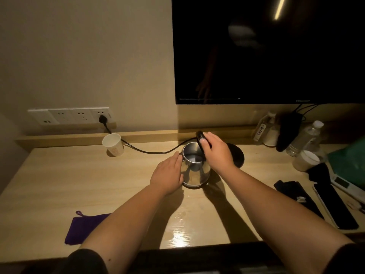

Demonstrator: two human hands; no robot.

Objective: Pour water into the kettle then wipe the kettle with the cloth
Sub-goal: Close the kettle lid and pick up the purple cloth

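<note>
Steel kettle (195,169) standing on the wooden desk (79,184), mouth uncovered, pale interior visible, possibly holding water already; hard to tell for sure. Left hand (167,175) laid flat against the kettle's left wall, fingers (177,157) straight and close together, steadying rather than gripping. Right hand (215,151) just above and right of the rim, fingers curled round the black lid (201,139), tilted up at the far edge of the mouth. Judged step: closing the lid after the pour, or holding it open for one. Best done by keeping the left palm pressed to the wall so the body stays put, lowering the lid squarely onto the rim, checking the seat before letting go

Purple cloth (83,228) lying flat on the desk well behind the left fingers, toward the near edge, partly hidden under the left forearm; needed next for wiping. White paper cup (113,144) well to the left of the left fingertips, beyond them near the back ledge. Black power cord (150,151) running from the wall socket (102,118) across the desk just beyond the left fingertips to the round black base (237,155) lying under and beyond the right hand. Wet patches (179,216) shining on the desk between the forearms; slippery, worth wiping. Clear bottles (308,135) far to the right of the right fingers, a dark television screen (266,50) above

Cord and wet desk count as the main hazards
</note>
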